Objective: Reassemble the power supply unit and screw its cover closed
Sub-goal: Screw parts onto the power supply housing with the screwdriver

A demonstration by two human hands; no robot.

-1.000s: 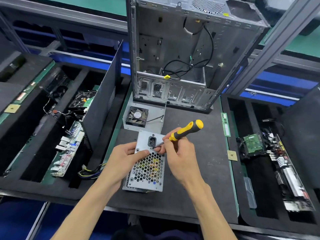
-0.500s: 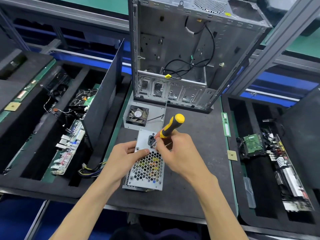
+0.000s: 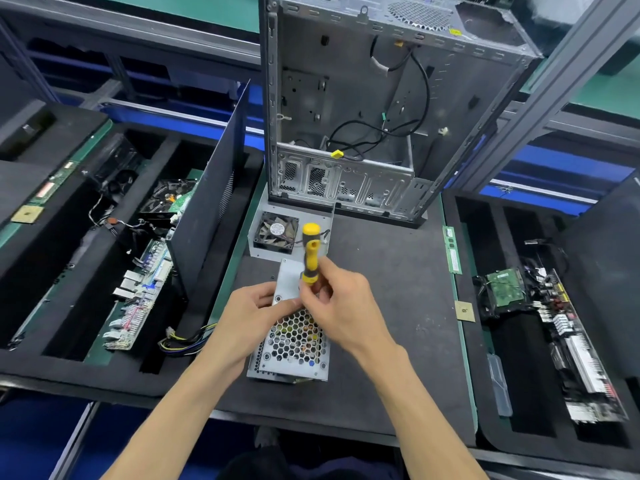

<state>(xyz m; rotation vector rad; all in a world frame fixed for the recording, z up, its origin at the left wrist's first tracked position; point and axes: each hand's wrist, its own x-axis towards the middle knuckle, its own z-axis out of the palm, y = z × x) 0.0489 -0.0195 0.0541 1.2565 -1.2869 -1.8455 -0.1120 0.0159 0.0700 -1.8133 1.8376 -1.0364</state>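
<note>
Fingers: right (image 3: pixel 341 308) grip screwdriver (image 3: pixel 309 252) upright | left (image 3: pixel 252 315) hold power supply (image 3: pixel 294 344) beneath

Both forearms reached in from the near edge and converged toward the middle, bare to the elbow. The left hand (image 3: pixel 251 315) lay knuckles-up on the left, its fingers curled and its thumb stretched right toward the other hand, gripping the power supply unit (image 3: pixel 292 344) at its left side. The right hand (image 3: pixel 341 306) sat just right of it, back of the hand up, fingers bunched and pinching the lower handle of the screwdriver (image 3: pixel 310 252), which stood nearly upright.
</note>
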